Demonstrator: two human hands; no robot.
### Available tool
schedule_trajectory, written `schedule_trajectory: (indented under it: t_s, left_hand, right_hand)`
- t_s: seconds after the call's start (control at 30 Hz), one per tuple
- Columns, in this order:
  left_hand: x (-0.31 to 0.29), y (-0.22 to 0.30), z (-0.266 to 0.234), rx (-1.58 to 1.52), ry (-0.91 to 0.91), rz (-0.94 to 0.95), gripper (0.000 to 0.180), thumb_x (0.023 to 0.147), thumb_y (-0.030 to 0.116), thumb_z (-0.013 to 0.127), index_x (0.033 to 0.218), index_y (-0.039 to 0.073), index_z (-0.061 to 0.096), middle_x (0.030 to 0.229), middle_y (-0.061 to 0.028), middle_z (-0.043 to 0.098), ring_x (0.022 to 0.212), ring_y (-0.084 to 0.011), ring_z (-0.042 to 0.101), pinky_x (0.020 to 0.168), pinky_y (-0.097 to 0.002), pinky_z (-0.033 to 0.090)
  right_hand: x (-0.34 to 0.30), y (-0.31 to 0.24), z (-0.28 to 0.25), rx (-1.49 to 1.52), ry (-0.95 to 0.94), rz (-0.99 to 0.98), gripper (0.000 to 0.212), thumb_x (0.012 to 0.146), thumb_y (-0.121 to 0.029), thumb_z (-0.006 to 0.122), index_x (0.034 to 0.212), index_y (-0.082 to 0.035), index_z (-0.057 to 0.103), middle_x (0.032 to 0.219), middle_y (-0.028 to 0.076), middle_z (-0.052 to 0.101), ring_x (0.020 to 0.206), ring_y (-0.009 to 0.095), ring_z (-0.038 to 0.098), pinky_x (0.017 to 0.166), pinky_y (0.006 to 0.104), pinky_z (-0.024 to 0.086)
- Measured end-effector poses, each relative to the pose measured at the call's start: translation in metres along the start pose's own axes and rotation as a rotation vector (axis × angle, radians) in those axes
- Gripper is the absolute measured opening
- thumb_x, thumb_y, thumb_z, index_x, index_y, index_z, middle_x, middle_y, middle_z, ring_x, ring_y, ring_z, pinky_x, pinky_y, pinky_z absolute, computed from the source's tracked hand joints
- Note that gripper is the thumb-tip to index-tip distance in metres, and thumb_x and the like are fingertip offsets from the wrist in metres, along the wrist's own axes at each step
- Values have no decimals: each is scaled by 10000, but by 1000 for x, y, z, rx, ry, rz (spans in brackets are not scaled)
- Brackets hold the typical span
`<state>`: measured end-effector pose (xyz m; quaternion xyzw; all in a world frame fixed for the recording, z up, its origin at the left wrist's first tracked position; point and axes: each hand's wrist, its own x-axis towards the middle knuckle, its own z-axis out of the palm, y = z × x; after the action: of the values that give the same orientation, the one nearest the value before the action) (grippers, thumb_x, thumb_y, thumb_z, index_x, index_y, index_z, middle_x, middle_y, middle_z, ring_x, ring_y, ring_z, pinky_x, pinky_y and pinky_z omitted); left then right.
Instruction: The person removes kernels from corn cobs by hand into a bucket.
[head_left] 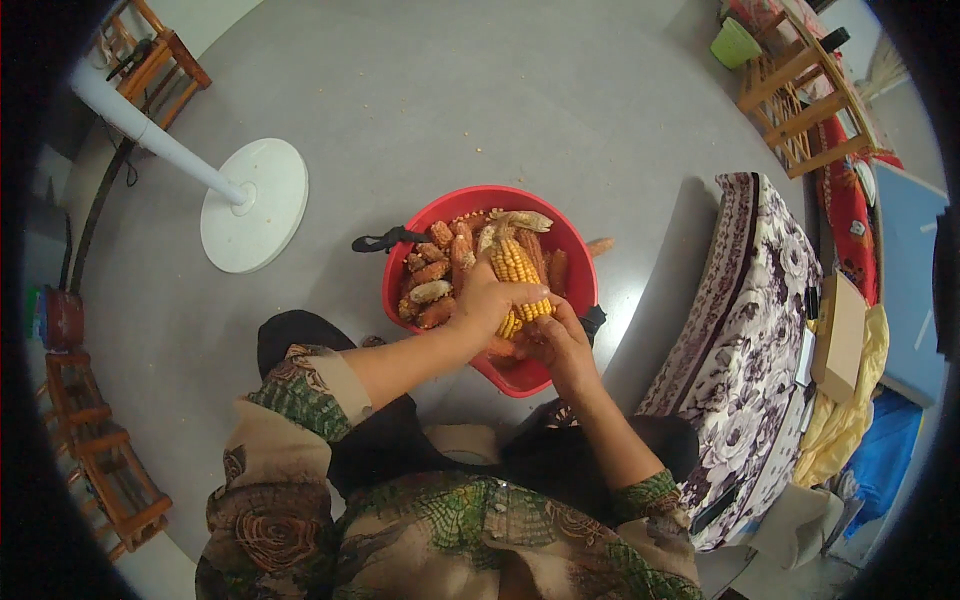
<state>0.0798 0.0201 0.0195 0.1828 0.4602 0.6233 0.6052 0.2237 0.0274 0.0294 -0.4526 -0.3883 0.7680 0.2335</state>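
Both my hands are over a red basin (410,228) on the floor, holding one yellow corn cob (515,263) with rows of kernels. My left hand (488,302) wraps round the cob from the left, its thumb lying across it. On the cob's lower right side, my right hand (563,338) presses with thumb and bent fingers. A bare patch shows between the kernel rows near my thumbs. Stripped reddish cobs (433,272) and a pale cob (431,291) lie in the basin. At its far side rests a pale dry husk-like piece (522,219).
A black strap (390,239) hangs at the basin's left rim. One cob (600,245) lies outside on the right. A white round stand base (255,205) stands left. To the right is a flower-patterned cloth cover (735,370); wooden stools (800,90) are at the edges. Loose kernels dot the grey floor.
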Motion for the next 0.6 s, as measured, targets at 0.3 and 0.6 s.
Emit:
schedule_trajectory:
  t_s: [0.3, 0.6]
  left_hand:
    - [-13, -11, 7, 280, -24, 109, 551, 613, 63, 742, 1086, 7, 463, 951, -63, 566, 891, -163, 551, 794, -297, 461]
    - [-5, 9, 11, 151, 1, 103, 533, 629, 108, 742, 1092, 10, 494, 959, -63, 583, 863, -165, 570, 775, -299, 474]
  right_hand:
    - [7, 28, -19, -84, -57, -201, 406, 896, -318, 399, 1212, -64, 379, 1099, 97, 524, 903, 187, 565, 726, 310, 482]
    - [3, -2, -7, 27, -173, 53, 496, 890, -328, 392, 1306, -71, 312, 1094, 124, 547, 858, 217, 590, 653, 354, 514]
